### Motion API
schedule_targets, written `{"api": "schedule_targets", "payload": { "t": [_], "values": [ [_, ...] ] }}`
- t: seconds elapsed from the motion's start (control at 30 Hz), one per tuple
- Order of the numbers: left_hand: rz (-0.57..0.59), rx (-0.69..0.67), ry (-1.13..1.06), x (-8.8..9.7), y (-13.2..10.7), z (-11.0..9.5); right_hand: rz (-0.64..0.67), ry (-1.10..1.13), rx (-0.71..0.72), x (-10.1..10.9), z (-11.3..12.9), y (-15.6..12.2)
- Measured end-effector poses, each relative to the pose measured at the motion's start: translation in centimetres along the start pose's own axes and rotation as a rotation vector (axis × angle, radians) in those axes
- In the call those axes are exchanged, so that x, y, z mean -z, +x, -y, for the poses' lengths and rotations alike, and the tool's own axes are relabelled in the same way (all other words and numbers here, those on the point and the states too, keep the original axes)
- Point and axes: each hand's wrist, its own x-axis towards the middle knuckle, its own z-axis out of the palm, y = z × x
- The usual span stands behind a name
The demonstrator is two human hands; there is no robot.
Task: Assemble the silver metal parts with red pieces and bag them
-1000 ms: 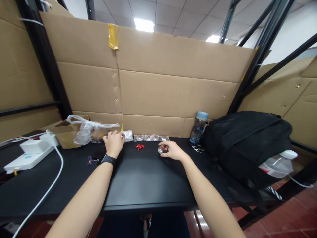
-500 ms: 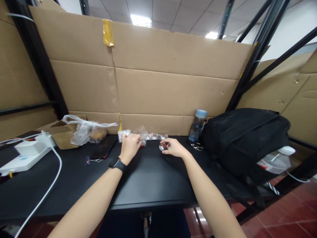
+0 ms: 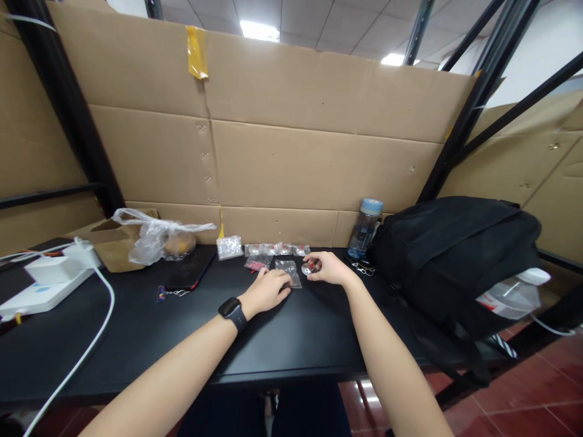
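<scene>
My left hand (image 3: 269,289), with a black watch on the wrist, is low over the black table, its fingers curled at the near edge of a small clear plastic bag (image 3: 291,274). The bag lies flat. My right hand (image 3: 331,269) pinches a round, shiny disc (image 3: 308,269) with a red part, held just right of the bag. Behind the left hand lies a small clear packet with pink-red contents (image 3: 257,262). Several bagged shiny round pieces (image 3: 277,249) form a row along the cardboard, and a stack of clear bags (image 3: 230,247) sits at their left.
A blue-lidded water bottle (image 3: 365,227) and a black backpack (image 3: 450,255) stand on the right, with keys (image 3: 363,268) beside them. To the left are a dark flat case (image 3: 189,270), a tied plastic bag (image 3: 152,237), a paper bag (image 3: 112,249) and a white power strip (image 3: 50,288).
My left hand has come nearer and to the right, and the clear bag now lies between my hands. My right hand has shifted slightly right, still holding the disc.
</scene>
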Motion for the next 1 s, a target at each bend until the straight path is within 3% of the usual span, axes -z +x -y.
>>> {"api": "schedule_targets", "payload": {
  "t": [0.2,0.47,0.77,1.0],
  "values": [
    [0.109,-0.053,-0.098,0.2,-0.3,0.7,0.105,0.027,-0.001,0.7,0.0,-0.4],
    [0.154,-0.113,-0.014,0.3,-0.5,1.0,0.213,0.0,0.0,1.2,0.8,-0.7],
    [0.112,-0.116,0.007,0.1,-0.4,0.9,0.206,-0.079,-0.029,0.3,1.7,-0.6],
    [0.14,-0.114,-0.025,0.3,-0.4,1.0,0.124,-0.129,-0.059,-1.2,1.7,0.0]
  ]
}}
